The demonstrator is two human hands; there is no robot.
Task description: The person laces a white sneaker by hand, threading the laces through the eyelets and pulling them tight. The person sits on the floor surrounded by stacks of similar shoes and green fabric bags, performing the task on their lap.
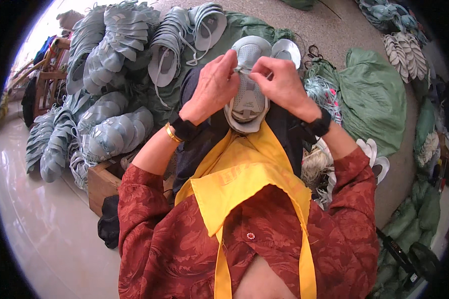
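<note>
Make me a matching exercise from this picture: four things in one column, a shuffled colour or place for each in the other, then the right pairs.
Column one
1. Apron
2. Grey shoe upper
3. Bracelet
4. Wooden box

Column two
A. Around the left forearm
B. Beside stacked pale blue uppers, on the person's left
C. Yellow
D. Between the left hand and the right hand

Pairs: 1-C, 2-D, 3-A, 4-B
</note>
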